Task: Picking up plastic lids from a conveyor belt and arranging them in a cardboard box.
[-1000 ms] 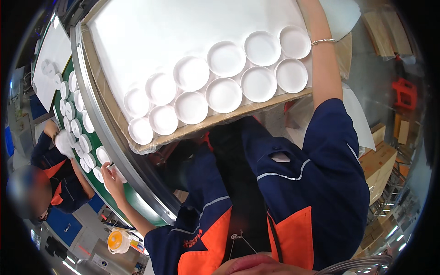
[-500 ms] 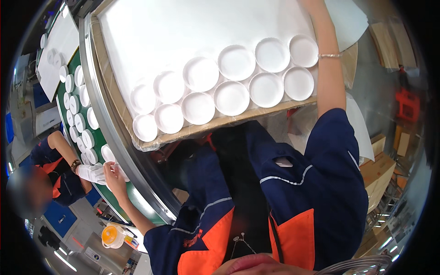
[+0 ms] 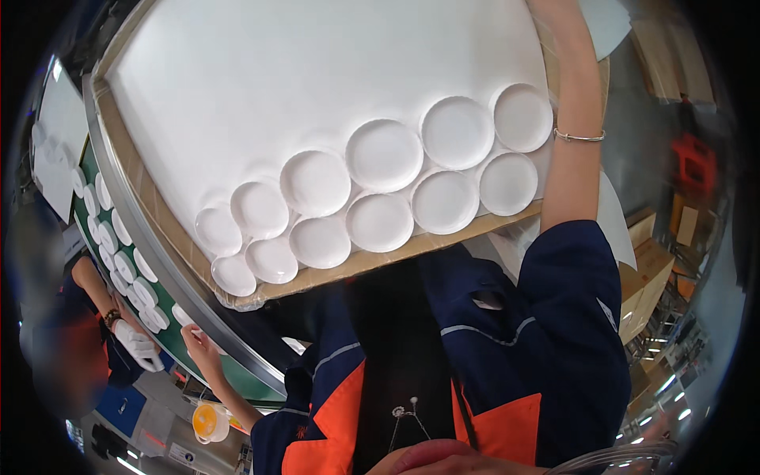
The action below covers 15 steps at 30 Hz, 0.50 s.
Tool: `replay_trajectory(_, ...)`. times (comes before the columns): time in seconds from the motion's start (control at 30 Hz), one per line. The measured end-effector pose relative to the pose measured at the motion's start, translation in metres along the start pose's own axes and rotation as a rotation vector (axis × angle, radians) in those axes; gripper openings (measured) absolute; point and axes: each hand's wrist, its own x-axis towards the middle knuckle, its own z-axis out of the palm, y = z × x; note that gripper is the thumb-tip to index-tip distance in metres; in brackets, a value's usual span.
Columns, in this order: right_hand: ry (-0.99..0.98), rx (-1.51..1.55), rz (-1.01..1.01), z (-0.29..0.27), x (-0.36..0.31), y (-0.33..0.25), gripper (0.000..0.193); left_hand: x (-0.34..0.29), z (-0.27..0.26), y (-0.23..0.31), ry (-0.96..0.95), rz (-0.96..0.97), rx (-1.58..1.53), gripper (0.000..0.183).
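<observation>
My left hand [image 3: 203, 346] is over the green conveyor belt [image 3: 241, 380], its fingers bent in a pinch at the edge of a white round lid [image 3: 181, 316]. The fingers partly hide what they grip. My right arm reaches along the right side of a large cardboard box [image 3: 372, 260] lined with white. Only the base of my right hand [image 3: 554, 12] shows at the upper edge; its fingers are out of view. Two rows of shallow white round lids [image 3: 384, 155] lie hollow side up along the box's near side.
On the belt at the left lie several more white lids [image 3: 125, 266]. A metal rail [image 3: 150, 226] runs between belt and box. Across the belt, a co-worker's white-gloved hand [image 3: 138, 346] hangs near its edge. An orange-topped white container [image 3: 210, 423] stands lower left; cartons [image 3: 645, 289] are at right.
The view has shifted, so the box appears lower and further left. The co-worker's gloved hand has drawn back from the belt, away from my left hand. The lids in the box keep their rows.
</observation>
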Motion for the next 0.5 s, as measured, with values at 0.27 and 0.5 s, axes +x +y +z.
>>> replay_trajectory(0.27, 0.018, -0.142, -0.115, -0.003, 0.017, 0.02, 0.051, -0.004, 0.004, 0.002, 0.003, -0.027, -0.02, 0.026)
replay_trajectory(0.5, -0.029, -0.143, -0.15, -0.007, 0.02, 0.031, 0.052, -0.014, 0.01, 0.011, 0.103, -0.041, -0.068, 0.026)
